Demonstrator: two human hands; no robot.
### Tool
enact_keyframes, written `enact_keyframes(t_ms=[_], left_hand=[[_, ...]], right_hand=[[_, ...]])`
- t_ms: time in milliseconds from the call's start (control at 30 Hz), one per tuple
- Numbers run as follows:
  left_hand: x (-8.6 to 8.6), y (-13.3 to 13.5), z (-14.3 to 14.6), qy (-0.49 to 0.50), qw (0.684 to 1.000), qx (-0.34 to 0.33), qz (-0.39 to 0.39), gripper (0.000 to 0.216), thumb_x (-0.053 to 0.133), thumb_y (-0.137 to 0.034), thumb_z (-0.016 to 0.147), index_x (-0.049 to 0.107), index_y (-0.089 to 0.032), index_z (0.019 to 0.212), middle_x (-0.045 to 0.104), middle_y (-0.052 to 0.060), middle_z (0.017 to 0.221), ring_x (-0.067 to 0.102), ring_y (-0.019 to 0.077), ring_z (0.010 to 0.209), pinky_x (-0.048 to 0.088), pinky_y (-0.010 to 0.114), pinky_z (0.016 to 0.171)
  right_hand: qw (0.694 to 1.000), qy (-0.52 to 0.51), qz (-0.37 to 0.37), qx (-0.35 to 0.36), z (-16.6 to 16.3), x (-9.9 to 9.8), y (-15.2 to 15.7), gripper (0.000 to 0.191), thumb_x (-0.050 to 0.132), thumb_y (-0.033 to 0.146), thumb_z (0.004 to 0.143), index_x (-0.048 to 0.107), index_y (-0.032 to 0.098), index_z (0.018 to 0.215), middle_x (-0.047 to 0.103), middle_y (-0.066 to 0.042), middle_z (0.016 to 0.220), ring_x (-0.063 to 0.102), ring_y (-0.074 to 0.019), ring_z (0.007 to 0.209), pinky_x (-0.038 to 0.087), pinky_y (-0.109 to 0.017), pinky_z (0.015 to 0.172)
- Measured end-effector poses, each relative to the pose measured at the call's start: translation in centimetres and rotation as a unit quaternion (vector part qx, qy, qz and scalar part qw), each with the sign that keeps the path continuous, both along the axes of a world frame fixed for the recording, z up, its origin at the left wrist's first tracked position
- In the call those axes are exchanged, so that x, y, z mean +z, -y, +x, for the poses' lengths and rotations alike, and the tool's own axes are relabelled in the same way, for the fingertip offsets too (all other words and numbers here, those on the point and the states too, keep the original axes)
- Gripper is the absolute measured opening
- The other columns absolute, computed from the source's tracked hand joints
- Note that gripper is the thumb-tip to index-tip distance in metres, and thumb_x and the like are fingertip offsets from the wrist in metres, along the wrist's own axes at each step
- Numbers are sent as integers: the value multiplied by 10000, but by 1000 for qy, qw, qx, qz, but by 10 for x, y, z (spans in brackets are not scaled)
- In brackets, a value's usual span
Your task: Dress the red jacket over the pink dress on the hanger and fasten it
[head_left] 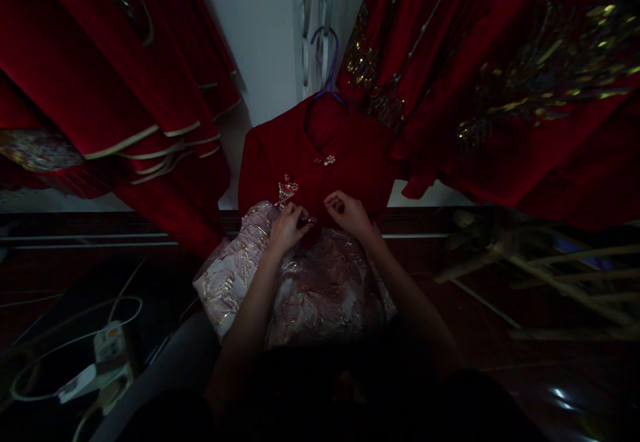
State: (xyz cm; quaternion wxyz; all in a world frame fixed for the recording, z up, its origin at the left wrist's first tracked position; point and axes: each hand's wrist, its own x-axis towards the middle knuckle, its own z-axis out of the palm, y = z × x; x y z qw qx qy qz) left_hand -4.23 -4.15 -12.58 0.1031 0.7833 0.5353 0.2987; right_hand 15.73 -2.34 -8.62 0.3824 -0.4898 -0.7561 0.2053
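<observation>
A dark red garment (280, 155) hangs in front of me on a purple hanger (327, 62), with a pearl-like clasp (326, 160) at its collar and a jewelled ornament (287, 190) lower on its left. My left hand (289, 227) is closed in a pinch on a small beaded fastening at the garment's front. My right hand (349, 214) is curled and grips the red fabric just beside it. A pink and gold brocade cloth (235, 275) lies under my forearms.
Red velvet garments with cream trim (150, 129) hang at the left. Red robes with gold embroidery (525, 75) hang at the right. A white power strip with cables (107, 345) lies on the dark floor at lower left. Wooden furniture legs (540, 262) stand at the right.
</observation>
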Motion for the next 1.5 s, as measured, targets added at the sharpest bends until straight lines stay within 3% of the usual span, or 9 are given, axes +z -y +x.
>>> enact_keyframes(t_ms=[367,600,733,933,1033,1133,1267,1400,1500], left_hand=[[4,-1,0,16,1000,-18,7,113,600,-315,825,584,-212,869,596,29,924,572,173,888,444,268,764],[1,-1,0,96,994,-42,-18,91,592,-287,814,610,-200,836,655,14,831,608,142,778,464,244,729],[0,-3,5,198,976,-70,-67,152,621,-320,790,625,-170,807,662,19,787,615,126,729,490,226,689],[-1,-3,18,362,910,-119,-166,278,692,-399,738,671,-132,808,699,48,806,638,129,736,515,229,697],[-3,-9,22,488,850,-54,-189,316,680,-444,736,633,-138,801,686,33,751,649,124,696,535,234,665],[0,-25,20,586,796,52,-144,307,640,-449,758,573,-159,837,646,0,696,632,110,599,538,234,576],[24,-54,16,628,765,94,-108,236,572,-378,811,573,-143,835,626,12,709,595,85,538,524,218,552],[46,-74,14,648,719,53,-245,301,427,-361,864,618,-127,865,652,57,741,599,108,566,536,246,592],[48,-72,7,664,667,10,-338,327,383,-339,857,636,-136,897,666,62,773,614,122,610,543,258,630]], right_hand=[[994,68,-63,65,-2,-15,-1,163,608,269,807,637,227,961,699,-1,833,642,-118,721,491,-230,674],[992,71,-73,75,-3,-16,-1,162,588,266,816,638,221,963,695,-10,844,639,-119,727,487,-236,682],[990,80,-60,97,-2,-19,-2,228,609,200,762,598,217,989,679,-3,863,626,-118,752,472,-224,688],[985,123,-47,110,-2,-10,5,283,643,235,707,524,221,964,642,11,828,596,-121,701,408,-201,610],[984,135,-47,103,0,-2,8,218,604,240,723,517,214,922,619,16,764,573,-116,665,388,-201,612],[985,118,-54,114,4,4,9,174,596,235,707,500,206,850,594,24,729,556,-111,658,381,-200,619],[987,82,-44,128,6,10,9,159,581,239,708,479,205,825,565,32,720,535,-107,659,378,-202,621],[990,64,-40,120,6,9,7,151,556,240,721,478,204,845,551,33,728,521,-106,662,387,-211,640],[988,63,-55,132,7,7,5,158,560,241,719,477,203,848,551,34,722,528,-108,664,393,-213,641]])
